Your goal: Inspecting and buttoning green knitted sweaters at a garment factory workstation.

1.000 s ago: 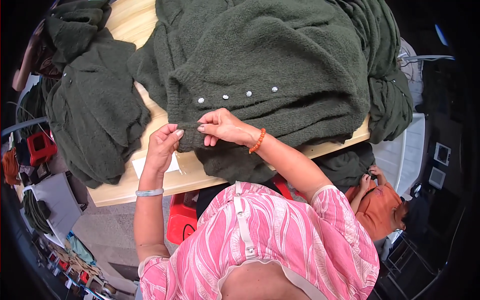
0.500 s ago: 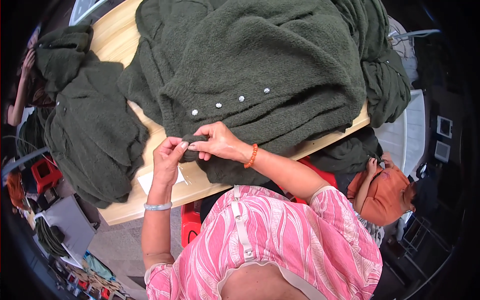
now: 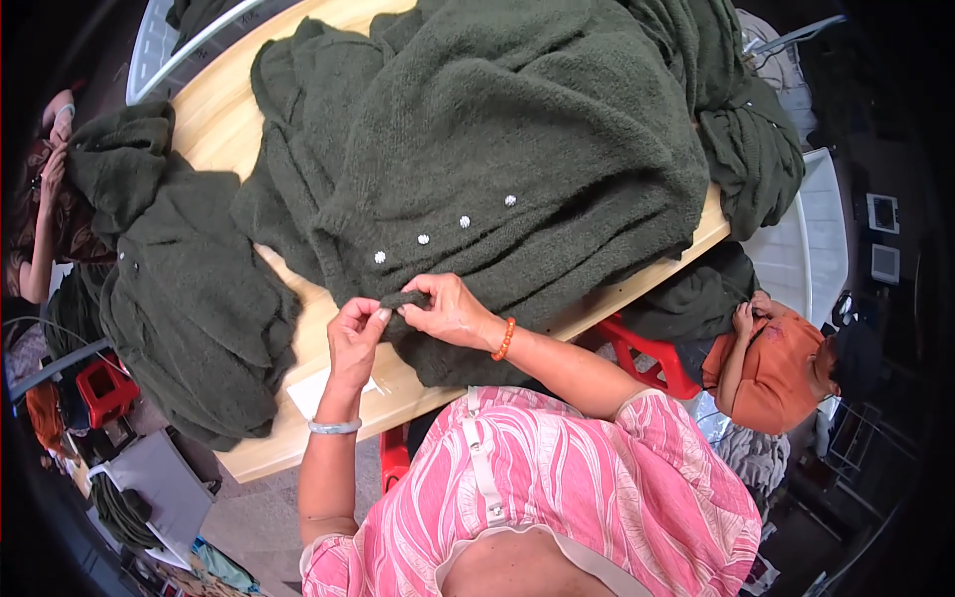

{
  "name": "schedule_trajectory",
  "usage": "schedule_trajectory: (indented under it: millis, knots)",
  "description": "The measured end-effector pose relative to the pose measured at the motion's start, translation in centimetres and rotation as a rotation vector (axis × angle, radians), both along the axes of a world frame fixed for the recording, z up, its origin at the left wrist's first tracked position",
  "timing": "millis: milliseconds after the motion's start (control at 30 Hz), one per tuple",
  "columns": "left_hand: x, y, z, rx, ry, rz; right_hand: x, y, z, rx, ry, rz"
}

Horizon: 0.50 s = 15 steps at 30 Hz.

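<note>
1. One pale wooden worktop (image 3: 214, 124) stretches in front of you beneath the knitwear.
2. Across its middle lies the large dark green knit garment (image 3: 537, 119), rumpled, its near edge drooping over the rim toward you.
3. A smaller dark green heap (image 3: 199, 289) lies to your left.
4. Your right hand (image 3: 453, 313) and left hand (image 3: 350, 343) meet near the garment's front-left corner; the fingers (image 3: 360, 304) of both are pinched closed on one gathered fold of knit.
5. White paper (image 3: 308, 393) lies beside your left wrist.
6. Four pale round buttons (image 3: 465, 222) line the garment beyond your hands.
</note>
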<state>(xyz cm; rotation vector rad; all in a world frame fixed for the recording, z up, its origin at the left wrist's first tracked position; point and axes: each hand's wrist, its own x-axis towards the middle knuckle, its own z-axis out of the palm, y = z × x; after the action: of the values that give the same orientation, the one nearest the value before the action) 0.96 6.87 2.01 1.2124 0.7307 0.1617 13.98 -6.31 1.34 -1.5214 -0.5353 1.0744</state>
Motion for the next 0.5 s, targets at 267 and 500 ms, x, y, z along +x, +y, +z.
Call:
schedule_trajectory:
  millis: [267, 500]
  knots:
    - [-1.2, -0.6, -2.0, 0.347, 0.048, -0.06, -0.7, 0.2, 0.0, -0.007, -0.608, 0.054]
    - [3.3, 1.4, -2.0, -0.336, 0.105, 0.217, 0.5, -1.4, 3.2, 0.064, -0.628, 0.272]
